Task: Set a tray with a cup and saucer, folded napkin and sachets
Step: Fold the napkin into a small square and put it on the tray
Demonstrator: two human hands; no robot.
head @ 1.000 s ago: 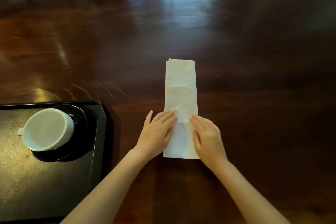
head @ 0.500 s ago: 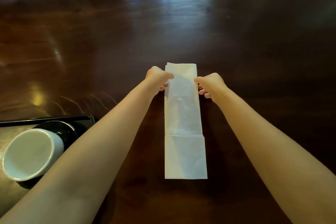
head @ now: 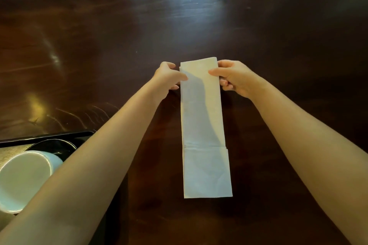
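At the near left corner of the table (head: pixel 258 26) the black tray (head: pixel 45 137) is partly cut off by the frame and partly hidden by the left forearm. On it stands the white cup (head: pixel 23 177), on the dark saucer (head: pixel 53 146), of which only the far rim shows. This part of the task looks done. I see no sachets anywhere, so I think they still have to come.

In the middle of the table, right of the tray and apart from it, lies the white napkin (head: pixel 205 135), folded into a long narrow strip that runs away from the person. Its near end is already folded over; the edge of this flap lies flat across the strip.

What has changed is at the far end. One second ago both hands pressed the near flap flat. Half a second ago they had reached the far end and gripped its sides. Now the left hand (head: pixel 169 77) pinches the far left corner between thumb and fingers, and the right hand (head: pixel 233 77) pinches the far right corner in the same way. That end is lifted a little from the table and starts to curl toward the person, and it casts a shadow on the strip.

I judge that the second fold begins here, bringing the far end toward the near flap. The corners must stay level, otherwise the fold comes out crooked. After that, the napkin still has to go on the tray.
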